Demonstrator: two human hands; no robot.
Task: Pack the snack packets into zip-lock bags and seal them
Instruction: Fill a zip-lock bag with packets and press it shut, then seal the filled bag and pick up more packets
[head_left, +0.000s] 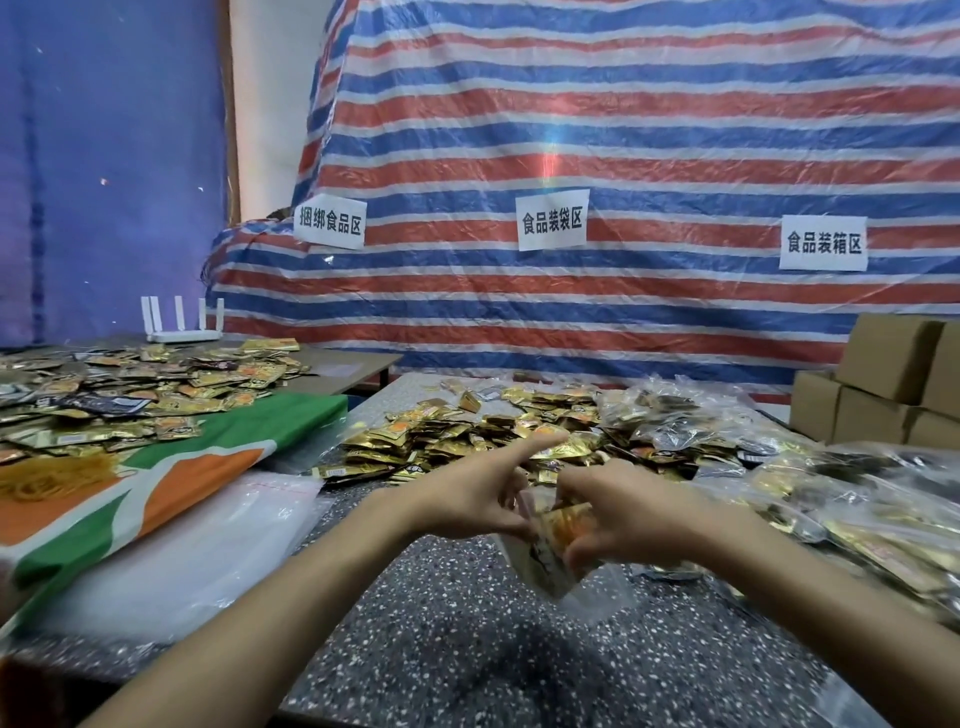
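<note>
At lower centre, the left hand (467, 501), forefinger straight, pinches a clear zip-lock bag (602, 592) at its mouth, likely to hold it open; the right hand (631, 514) curls round gold snack packets (545, 543), apparently feeding them in.

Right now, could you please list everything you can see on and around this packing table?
Loose snack packets: many, gold, heaped mid-table.
More packets: many, gold, left table.
Filled bags: several, clear, right.
Empty bags: stack, clear, left.
Cardboard boxes: several, brown, far right.
Router: one, white, back left.
Paper signs: three, white, on striped tarp.
Rubber bands: pile, yellow, left.
Zip-lock bag: one, clear, in hand.
Held packets: few, gold, partly inside it.
Left hand: grip on bag's edge.
Right hand: grip on held packets.
</note>
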